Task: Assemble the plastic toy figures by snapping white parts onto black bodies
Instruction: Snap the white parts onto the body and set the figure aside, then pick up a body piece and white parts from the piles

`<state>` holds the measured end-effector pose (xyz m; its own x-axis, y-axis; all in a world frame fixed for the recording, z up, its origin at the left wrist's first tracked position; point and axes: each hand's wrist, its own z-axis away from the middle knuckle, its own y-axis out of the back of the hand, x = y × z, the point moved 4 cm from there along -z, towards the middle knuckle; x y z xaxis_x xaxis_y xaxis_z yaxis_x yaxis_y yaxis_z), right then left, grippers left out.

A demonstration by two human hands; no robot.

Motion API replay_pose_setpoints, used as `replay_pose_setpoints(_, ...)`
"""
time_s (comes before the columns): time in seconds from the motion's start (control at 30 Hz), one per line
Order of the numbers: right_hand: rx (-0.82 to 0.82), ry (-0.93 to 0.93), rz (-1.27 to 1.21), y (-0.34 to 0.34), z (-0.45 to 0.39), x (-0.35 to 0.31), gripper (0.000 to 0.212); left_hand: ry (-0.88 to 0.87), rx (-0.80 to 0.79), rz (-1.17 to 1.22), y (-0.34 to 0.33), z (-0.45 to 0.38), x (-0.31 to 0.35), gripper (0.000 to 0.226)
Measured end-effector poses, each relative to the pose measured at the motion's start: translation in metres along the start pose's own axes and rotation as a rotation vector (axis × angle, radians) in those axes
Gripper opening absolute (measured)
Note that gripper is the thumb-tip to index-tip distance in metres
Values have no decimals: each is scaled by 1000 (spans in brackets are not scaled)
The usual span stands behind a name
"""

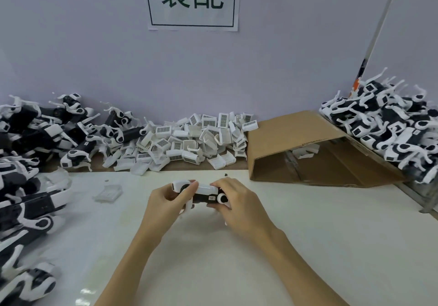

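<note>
Toy figure [203, 196] held just above the counter [308, 246], mid-width, toward the far edge. Long axis runs left–right, roughly parallel to the far edge; white cover [206, 189] sits on top of the black body, a round white joint at the right end, a white leg hanging below near the left. Which end is the head: cannot tell.

Left hand [166, 199]: fingers curled round the figure's left end, thumb on top. Right hand [234, 201]: fingers curled over the right end, fingertips on the white cover.

Along the far edge: heap of loose white parts [196, 139]. Left edge: pile of figures [30, 163]. Far right corner: second pile [393, 125] beside a tipped cardboard box [308, 146]. One clear part [109, 193] lies on the counter left of the hands.
</note>
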<state>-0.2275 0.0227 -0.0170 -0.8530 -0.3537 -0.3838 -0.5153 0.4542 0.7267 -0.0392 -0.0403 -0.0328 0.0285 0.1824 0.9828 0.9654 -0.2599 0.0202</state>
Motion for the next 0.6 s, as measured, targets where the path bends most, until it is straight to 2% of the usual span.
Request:
replay_pose_setpoints(0.07, -60, -63, -20, 0, 0, 3, 31, 54, -18, 0, -2, 0, -3, 55)
replay_pose_setpoints(0.17, -89, -281, -190, 18, -18, 16, 32, 44, 6, 56, -4, -2, -2, 61)
replay_pose_setpoints(0.23, 28, -437, -389, 59, -45, 34, 24, 71, 63, 158, -2, -6, -1, 74)
replay_pose_setpoints(0.27, 139, -506, -554, 89, -57, 48, 21, 76, 88, 178, 0, -8, -1, 77)
replay_pose_setpoints(0.3, 262, -547, -725, 123, -71, 60, 26, 77, 105, 172, 1, -10, -1, 77)
replay_pose_setpoints(0.33, 374, -591, -862, 157, -82, 71, 44, 78, 114, 151, 2, -10, -1, 76)
replay_pose_setpoints(0.4, 524, -575, -1012, 209, -92, 90, 92, 83, 124, 119, 3, -10, -3, 73)
replay_pose_setpoints(0.43, 532, -617, -1166, 216, -91, 98, 109, 80, 124, 105, 2, -10, -4, 72)
replay_pose_setpoints(0.47, 489, -643, -1307, 212, -89, 101, 115, 76, 123, 88, 2, -10, -5, 71)
replay_pose_setpoints(0.5, 434, -648, -1358, 199, -85, 101, 109, 75, 122, 72, 1, -11, -5, 70)
replay_pose_setpoints(0.6, 271, -679, -1351, 123, -56, 91, 61, 78, 136, -5, -3, -11, -10, 61)
